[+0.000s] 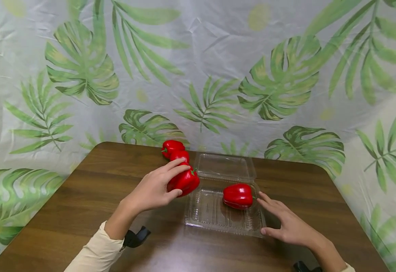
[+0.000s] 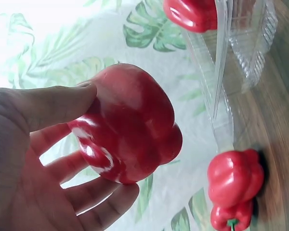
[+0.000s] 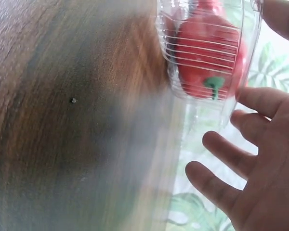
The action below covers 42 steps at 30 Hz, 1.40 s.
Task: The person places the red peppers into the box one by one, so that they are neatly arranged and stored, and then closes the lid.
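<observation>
My left hand (image 1: 157, 185) grips a red bell pepper (image 1: 186, 182) between thumb and fingers, held above the table just left of a clear plastic clamshell container (image 1: 204, 217). In the left wrist view the held pepper (image 2: 130, 120) shows its lobed red side, thumb across its upper edge. Another red bell pepper (image 1: 238, 196) lies on its side in the right part of the container, its green stem (image 3: 214, 83) showing in the right wrist view. At the container's right side is my right hand (image 1: 286, 221), fingers spread and fingertips at the rim.
Two more red peppers, one at the back (image 1: 173, 148) and one nearer (image 1: 180, 155), lie beyond my left hand. The container's lid (image 1: 225, 166) lies folded back toward the far edge of the wooden table (image 1: 116, 170). A leaf-patterned curtain (image 1: 204, 56) hangs behind.
</observation>
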{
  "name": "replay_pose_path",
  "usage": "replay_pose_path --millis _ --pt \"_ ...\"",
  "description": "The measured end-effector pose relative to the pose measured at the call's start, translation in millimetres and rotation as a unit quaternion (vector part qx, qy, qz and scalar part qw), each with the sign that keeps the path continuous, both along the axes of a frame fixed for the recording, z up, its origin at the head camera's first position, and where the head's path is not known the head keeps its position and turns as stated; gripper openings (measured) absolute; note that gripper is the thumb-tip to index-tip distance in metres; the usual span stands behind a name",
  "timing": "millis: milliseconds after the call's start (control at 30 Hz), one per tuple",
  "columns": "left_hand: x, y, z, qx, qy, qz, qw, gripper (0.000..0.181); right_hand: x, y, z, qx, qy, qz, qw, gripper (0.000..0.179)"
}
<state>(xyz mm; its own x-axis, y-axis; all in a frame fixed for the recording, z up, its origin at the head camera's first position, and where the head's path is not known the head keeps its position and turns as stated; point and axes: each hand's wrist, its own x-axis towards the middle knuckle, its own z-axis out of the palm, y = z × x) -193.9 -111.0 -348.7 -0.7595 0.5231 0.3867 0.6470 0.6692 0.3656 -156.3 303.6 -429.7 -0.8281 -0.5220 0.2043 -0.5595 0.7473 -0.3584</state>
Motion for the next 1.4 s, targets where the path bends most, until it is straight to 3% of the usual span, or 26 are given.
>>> replay_pose_path --millis 300,700,1033,1400 --pt "-2.0 15.8 -2.3 -0.031 0.015 -0.012 0.9993 0.059 1.4 2 2.8 0.000 0.001 0.005 1.0000 0.078" --pt "-3.4 37.3 -10.2 -0.059 0.000 -0.062 0.9963 0.062 2.2 2 2.1 0.004 0.007 0.002 1.0000 0.078" --pt "-4.1 51.9 -23.6 -0.081 -0.014 -0.089 0.9926 0.061 2.2 2 -0.9 0.007 0.020 0.007 0.9998 0.079" --pt "-9.5 58.2 -26.7 -0.108 -0.026 -0.106 0.9881 0.059 0.7 4 -2.9 0.004 0.024 0.012 0.9996 0.080"
